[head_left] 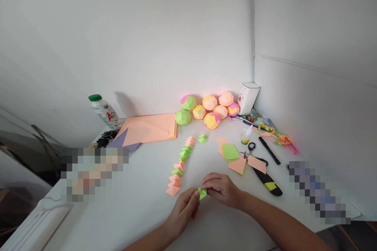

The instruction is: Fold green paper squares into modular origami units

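Between my two hands is a small green folded paper piece [202,193], low over the white table. My left hand [184,210] pinches its left side between thumb and fingers. From the right, the fingertips of my right hand [222,189] grip its upper right edge. Just beyond my left hand runs a line of folded peach and green paper pieces [185,154], partly overlapping. A couple of green folded pieces [203,138] lie apart, right of the line's far end. Flat green paper squares [230,152] and peach paper squares [237,166] lie beyond my right hand.
Several faceted paper balls [209,102] sit against the wall. Peach sheets [150,127] and a bottle [104,111] stand at back left. To the right are a glue bottle [246,135], scissors [251,147], a black pen [269,150], a black-and-yellow cutter [268,182] and a white box [249,98].
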Demonstrator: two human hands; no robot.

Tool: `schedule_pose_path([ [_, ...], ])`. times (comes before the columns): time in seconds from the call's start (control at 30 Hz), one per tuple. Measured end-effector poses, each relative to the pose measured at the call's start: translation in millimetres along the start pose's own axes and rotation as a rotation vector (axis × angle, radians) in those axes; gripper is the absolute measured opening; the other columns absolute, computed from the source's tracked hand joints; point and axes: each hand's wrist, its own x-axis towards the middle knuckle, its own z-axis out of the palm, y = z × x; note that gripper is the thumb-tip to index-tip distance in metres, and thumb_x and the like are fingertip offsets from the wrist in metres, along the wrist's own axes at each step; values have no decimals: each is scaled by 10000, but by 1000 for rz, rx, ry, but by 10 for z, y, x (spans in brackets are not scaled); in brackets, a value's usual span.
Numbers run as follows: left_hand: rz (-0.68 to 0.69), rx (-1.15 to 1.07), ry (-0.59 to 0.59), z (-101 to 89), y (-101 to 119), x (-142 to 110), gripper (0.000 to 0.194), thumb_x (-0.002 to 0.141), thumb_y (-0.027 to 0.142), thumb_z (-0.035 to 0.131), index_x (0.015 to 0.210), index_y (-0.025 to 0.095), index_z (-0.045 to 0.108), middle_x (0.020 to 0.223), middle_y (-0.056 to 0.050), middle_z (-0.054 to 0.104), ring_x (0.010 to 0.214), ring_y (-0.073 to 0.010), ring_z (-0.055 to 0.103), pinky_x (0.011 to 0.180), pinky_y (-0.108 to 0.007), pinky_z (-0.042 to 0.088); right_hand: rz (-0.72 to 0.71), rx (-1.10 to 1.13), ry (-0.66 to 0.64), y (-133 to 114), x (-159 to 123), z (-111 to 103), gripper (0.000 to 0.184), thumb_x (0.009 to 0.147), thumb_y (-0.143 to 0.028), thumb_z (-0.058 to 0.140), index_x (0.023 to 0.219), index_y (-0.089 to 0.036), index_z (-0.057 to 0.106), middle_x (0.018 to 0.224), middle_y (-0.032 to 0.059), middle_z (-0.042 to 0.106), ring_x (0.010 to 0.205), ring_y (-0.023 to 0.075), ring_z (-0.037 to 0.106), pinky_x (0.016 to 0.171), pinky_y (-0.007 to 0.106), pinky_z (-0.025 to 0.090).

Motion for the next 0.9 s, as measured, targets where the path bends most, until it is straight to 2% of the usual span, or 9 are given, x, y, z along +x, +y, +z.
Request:
schedule_pose_path([
  [0.1,14,-94,78,5,-2,15,410,863,539,422,632,202,405,478,52,436,472,-107,379,512,-233,309,75,49,17,4,8,-17,180,861,-291,551,847,-175,687,741,72,645,672,160,622,631,271,518],
  [0.23,-17,-275,83,12,-5,56,389,820,567,481,734,187,475,532,50,494,439,-95,437,463,-219,339,335,216,-6,-8,11,-16,182,801,-329,629,763,-158,683,591,5,604,484,112,567,504,231,479],
  [0.33,-37,-284,110,15,-3,83,409,780,570,537,705,169,515,551,47,509,418,-78,448,440,-210,344,498,395,-18,26,-1,6,207,755,-346,673,729,-141,665,528,-18,584,445,105,551,465,221,459],
  [0.6,-57,-228,165,28,-16,108,435,734,589,571,731,154,584,553,44,537,383,-70,443,406,-206,323,694,615,-66,143,-19,70,299,697,-406,705,722,-125,607,529,-24,586,434,107,564,431,220,444],
  [0.67,-72,-240,202,42,-21,108,459,718,616,564,776,161,581,575,41,545,382,-79,446,402,-214,319,705,602,-50,171,-24,59,318,683,-421,712,719,-131,585,563,-19,597,444,110,568,438,226,447],
  [0.73,-73,-289,241,52,-19,104,467,734,632,526,849,180,552,632,41,549,389,-85,454,399,-221,328,669,521,31,209,-6,15,306,701,-421,695,717,-136,583,532,-27,578,460,103,555,463,221,444],
  [0.83,-63,-309,213,60,0,85,424,761,613,514,830,195,495,574,69,478,411,-88,448,423,-217,331,621,339,206,301,107,-105,289,710,-427,665,709,-151,582,576,-29,541,486,99,536,441,206,432],
  [0.9,-62,-292,178,64,13,70,417,765,608,517,810,194,484,587,72,455,423,-82,441,432,-214,325,645,169,293,406,253,-189,282,734,-437,613,743,-156,595,597,-24,532,476,97,517,409,199,415],
])
